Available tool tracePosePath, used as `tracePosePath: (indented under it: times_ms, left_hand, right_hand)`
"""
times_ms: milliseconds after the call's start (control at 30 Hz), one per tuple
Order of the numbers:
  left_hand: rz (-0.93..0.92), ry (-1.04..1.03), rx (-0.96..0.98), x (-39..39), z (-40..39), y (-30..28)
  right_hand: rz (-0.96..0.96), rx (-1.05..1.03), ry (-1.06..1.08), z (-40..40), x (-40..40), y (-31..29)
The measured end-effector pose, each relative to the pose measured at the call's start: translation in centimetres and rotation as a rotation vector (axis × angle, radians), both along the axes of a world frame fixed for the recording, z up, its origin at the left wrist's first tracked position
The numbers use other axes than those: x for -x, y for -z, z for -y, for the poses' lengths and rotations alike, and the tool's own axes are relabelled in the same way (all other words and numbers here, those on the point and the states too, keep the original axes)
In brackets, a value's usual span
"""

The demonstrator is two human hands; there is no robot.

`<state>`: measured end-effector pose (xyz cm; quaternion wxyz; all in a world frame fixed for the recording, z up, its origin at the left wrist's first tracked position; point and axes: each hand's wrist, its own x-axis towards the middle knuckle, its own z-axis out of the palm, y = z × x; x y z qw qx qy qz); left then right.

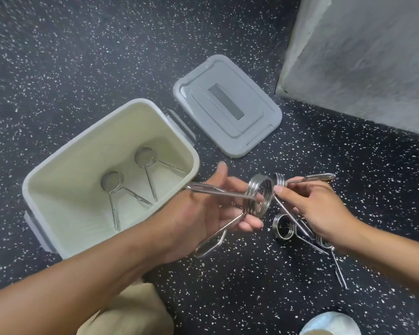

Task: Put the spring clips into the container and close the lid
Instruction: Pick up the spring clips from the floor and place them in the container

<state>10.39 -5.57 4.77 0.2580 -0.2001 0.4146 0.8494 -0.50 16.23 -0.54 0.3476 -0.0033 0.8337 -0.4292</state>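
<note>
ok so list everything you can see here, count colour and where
container: one, cream with grey latches, open, on the floor at left
lid: one, grey, flat on the floor beyond the container
spring clips in container: two, silver, on its bottom
spring clips on floor: at least two, silver, under the right hand
wall: grey, upper right
floor: black, white speckles
left hand: holds one spring clip
right hand: holds another clip

i see the open container (58, 197) on the floor (82, 56) at left, two spring clips (121, 189) inside it. its lid (228, 105) lies behind and to the right. my left hand (203, 213) holds a clip (257, 197) just right of the container; beside it my right hand (317, 206) grips another clip (307, 178), above more clips (284, 226) on the floor.
</note>
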Motion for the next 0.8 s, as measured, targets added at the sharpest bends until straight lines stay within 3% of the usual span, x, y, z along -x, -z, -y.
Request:
tracePosePath:
  times_ms: [167, 300, 467, 633, 800]
  left_hand:
    - [-0.037, -0.188, -0.145, -0.3, 2.8, -0.9]
    - [-0.006, -0.203, 0.047, -1.6, 5.8, -2.1]
    - [-0.002, -0.336, 0.015, -3.2, 8.3, -2.9]
    - [0.145, -0.507, 0.258, -3.5, 11.0, -3.4]
    - [0.325, -0.646, 0.320, -4.0, 13.8, -0.4]
  right_hand:
    - [-0.033, 0.002, -0.024, 1.5, -0.4, -1.5]
    - [-0.039, 0.023, -0.030, 2.8, -0.7, -2.7]
    - [-0.027, 0.081, -0.009, 4.6, -0.6, -3.8]
    - [-0.008, 0.128, 0.039, 6.7, -0.8, -4.1]
    - [0.010, 0.157, 0.022, 8.2, -1.4, -4.4]
